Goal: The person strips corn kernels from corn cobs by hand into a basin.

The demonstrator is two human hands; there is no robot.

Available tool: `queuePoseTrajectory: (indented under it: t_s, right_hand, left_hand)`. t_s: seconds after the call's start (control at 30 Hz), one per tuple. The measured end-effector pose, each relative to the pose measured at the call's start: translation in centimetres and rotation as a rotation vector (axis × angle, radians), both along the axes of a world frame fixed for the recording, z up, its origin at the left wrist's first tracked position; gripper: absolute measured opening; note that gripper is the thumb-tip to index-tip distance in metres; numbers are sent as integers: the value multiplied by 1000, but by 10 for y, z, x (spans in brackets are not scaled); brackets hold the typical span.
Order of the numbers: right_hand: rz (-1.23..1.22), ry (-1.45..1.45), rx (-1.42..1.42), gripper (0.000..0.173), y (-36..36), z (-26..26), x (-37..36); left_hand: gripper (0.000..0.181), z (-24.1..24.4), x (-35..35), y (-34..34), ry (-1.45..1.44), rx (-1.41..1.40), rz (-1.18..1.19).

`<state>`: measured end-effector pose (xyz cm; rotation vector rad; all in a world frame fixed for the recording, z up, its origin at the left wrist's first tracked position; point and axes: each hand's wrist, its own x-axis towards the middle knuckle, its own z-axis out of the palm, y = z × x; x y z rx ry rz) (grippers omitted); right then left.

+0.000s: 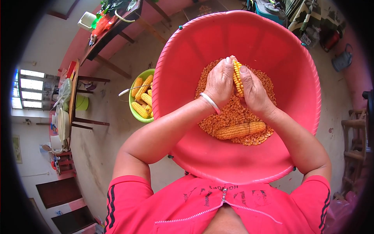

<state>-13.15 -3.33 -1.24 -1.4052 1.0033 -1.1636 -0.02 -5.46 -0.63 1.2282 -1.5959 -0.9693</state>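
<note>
Both hands hold one ear of dried yellow corn (238, 76) upright over a large red plastic basin (187, 140). My left hand (221, 82) grips its left side, with a silver bangle on the wrist. My right hand (254, 90) presses on the right side, its thumb along the kernel rows. The fingertips of both hands are mostly hidden. Beneath them spreads a heap of loose corn kernels (230, 109). On the near part of the heap lies another ear of corn (241, 130), with a dark line across it.
Left of the basin stands a green bowl (133, 112) of several corn ears (140, 109), with a white-handled thin metal tool (124, 92) across its rim. Farther left are wooden tables (76, 96) and a green bucket (82, 102). At the right are a bamboo chair (354, 122) and a metal jug (342, 60).
</note>
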Motion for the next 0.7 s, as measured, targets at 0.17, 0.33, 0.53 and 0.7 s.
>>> queuePoseTrajectory:
  t_s: [0.17, 0.33, 0.53, 0.7]
  right_hand:
    - [212, -175, 472, 50, 7, 14, -12]
    - [48, -227, 384, 50, 4, 9, -3]
    - [5, -56, 262, 53, 4, 4, -2]
    - [24, -184, 368, 52, 6, -4, 0]
  left_hand:
    - [40, -10, 7, 1, -45, -2, 33]
    - [48, -5, 2, 1, 213, 179, -103]
    - [44, 0, -5, 12, -86, 88, -33]
    - [42, -12, -1, 10, -91, 35, 21]
